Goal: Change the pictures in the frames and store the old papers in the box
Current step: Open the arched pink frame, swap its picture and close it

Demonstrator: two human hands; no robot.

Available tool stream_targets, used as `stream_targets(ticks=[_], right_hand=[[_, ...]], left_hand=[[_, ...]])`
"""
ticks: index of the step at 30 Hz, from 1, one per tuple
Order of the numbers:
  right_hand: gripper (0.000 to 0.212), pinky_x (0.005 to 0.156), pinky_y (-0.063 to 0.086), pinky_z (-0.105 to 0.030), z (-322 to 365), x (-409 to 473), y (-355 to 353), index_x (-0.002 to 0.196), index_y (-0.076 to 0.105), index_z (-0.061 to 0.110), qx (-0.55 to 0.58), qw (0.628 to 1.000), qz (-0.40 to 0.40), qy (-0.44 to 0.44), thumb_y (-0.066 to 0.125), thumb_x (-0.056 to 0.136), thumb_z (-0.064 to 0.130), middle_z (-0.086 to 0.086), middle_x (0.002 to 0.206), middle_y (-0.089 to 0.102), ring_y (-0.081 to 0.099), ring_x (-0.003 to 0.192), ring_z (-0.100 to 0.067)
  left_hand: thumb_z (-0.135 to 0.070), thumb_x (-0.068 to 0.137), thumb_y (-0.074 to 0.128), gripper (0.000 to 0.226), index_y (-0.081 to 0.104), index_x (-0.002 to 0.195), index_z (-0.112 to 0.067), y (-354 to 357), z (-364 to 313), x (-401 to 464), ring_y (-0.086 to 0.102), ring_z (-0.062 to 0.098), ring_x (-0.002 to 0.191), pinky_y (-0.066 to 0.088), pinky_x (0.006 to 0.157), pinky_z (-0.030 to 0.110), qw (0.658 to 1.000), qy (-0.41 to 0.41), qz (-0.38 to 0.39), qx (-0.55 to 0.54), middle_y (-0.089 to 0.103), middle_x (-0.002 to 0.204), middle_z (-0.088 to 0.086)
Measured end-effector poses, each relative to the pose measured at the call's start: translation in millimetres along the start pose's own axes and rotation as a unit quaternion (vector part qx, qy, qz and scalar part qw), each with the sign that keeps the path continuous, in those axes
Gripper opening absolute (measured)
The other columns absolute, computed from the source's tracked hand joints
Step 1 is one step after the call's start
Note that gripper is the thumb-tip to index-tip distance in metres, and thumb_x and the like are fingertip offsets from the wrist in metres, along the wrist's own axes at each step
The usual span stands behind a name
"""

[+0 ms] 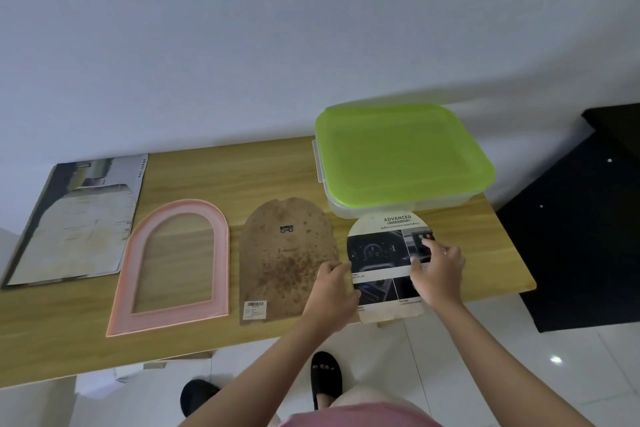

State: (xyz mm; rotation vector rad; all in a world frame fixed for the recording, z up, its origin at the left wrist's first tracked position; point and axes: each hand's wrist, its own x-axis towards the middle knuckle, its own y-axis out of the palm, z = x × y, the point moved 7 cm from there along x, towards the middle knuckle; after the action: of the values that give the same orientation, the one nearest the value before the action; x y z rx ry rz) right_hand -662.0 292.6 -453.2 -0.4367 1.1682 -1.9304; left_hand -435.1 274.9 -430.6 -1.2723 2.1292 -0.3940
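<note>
Left hand (334, 284) pinches arched paper (384, 253) left edge; right hand (437, 272) grips right edge, before lidded box (401, 156).

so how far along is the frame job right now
Done: the pink arched frame lies open and bare on the table, with its brown backing board out beside it.
In hand: the left hand and right hand both hold the arch-cut printed paper in front of the box.
Left: the green-lidded box is shut, so no paper is stored yet. The frame needs a picture, maybe from the brochure at far left.
</note>
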Motion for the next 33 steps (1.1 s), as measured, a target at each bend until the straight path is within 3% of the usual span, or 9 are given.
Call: stream_targets(ticks=[3,5,10,14,18,21,25,33], right_hand=[[0.037,0.089,0.043,-0.045,30,-13,11,0.118,0.06,0.01,0.031,0.998,-0.021,-0.058,0.066,0.082,0.012,-0.015,0.122,0.046,0.041,0.113,-0.034],[0.035,0.091,0.042,-0.039,59,-24,23,0.118,0.061,0.009,0.059,0.993,-0.015,-0.098,0.064,0.083,0.01,-0.013,0.119,0.049,0.043,0.113,-0.031],[0.03,0.088,0.036,-0.027,146,-58,67,0.115,0.061,0.008,0.111,0.979,0.019,-0.168,0.061,0.086,0.009,-0.007,0.111,0.05,0.047,0.109,-0.025],[0.028,0.083,0.035,-0.02,225,-97,109,0.115,0.062,0.012,0.128,0.968,0.06,-0.207,0.059,0.087,0.01,0.002,0.107,0.048,0.05,0.106,-0.018],[0.026,0.085,0.034,-0.022,310,-133,156,0.113,0.061,0.013,0.123,0.944,0.13,-0.277,0.058,0.087,0.009,-0.002,0.104,0.05,0.048,0.104,-0.018],[0.027,0.089,0.034,-0.024,363,-158,190,0.115,0.06,0.01,0.115,0.935,0.146,-0.301,0.058,0.088,0.011,-0.006,0.109,0.054,0.048,0.109,-0.022],[0.034,0.089,0.034,-0.023,428,-181,224,0.12,0.058,0.009,0.117,0.924,0.16,-0.326,0.06,0.086,0.012,-0.006,0.111,0.056,0.048,0.11,-0.021],[0.05,0.092,0.043,-0.039,503,-187,274,0.133,0.047,0.014,0.029,0.925,0.176,-0.337,0.059,0.087,0.03,-0.006,0.117,0.054,0.049,0.111,-0.025]], left_hand=[[-0.01,0.089,0.052,0.038,0.051,0.126,-0.011,-17,10,-6,0.037,0.01,0.121,0.028,0.08,-0.002,1.0,0.01,-0.023,-0.017,0.04,0.12,-0.005],[-0.017,0.088,0.055,0.044,0.048,0.132,-0.015,-35,24,-11,0.039,0.005,0.113,0.029,0.073,-0.007,0.998,0.001,-0.052,-0.032,0.04,0.125,-0.006],[-0.024,0.087,0.058,0.046,0.049,0.132,-0.022,-96,76,-34,0.043,0.005,0.118,0.034,0.096,0.015,0.992,-0.029,-0.111,-0.06,0.041,0.128,-0.007],[-0.022,0.088,0.058,0.042,0.049,0.129,-0.02,-172,137,-59,0.043,0.007,0.116,0.032,0.094,0.017,0.981,-0.064,-0.173,-0.06,0.044,0.126,-0.006],[-0.023,0.087,0.059,0.043,0.048,0.129,-0.021,-249,202,-86,0.044,0.009,0.111,0.035,0.091,0.02,0.964,-0.118,-0.223,-0.084,0.042,0.124,-0.003],[-0.026,0.086,0.06,0.047,0.046,0.131,-0.021,-297,247,-105,0.045,0.015,0.114,0.04,0.098,0.03,0.959,-0.152,-0.231,-0.068,0.042,0.123,0.001],[-0.027,0.085,0.062,0.05,0.045,0.132,-0.024,-355,294,-118,0.044,0.019,0.118,0.038,0.101,0.031,0.951,-0.181,-0.244,-0.063,0.04,0.126,0.002],[-0.03,0.086,0.061,0.058,0.038,0.138,-0.019,-426,343,-110,0.029,0.023,0.13,0.033,0.103,0.033,0.948,-0.197,-0.25,-0.002,0.034,0.135,0.003]])
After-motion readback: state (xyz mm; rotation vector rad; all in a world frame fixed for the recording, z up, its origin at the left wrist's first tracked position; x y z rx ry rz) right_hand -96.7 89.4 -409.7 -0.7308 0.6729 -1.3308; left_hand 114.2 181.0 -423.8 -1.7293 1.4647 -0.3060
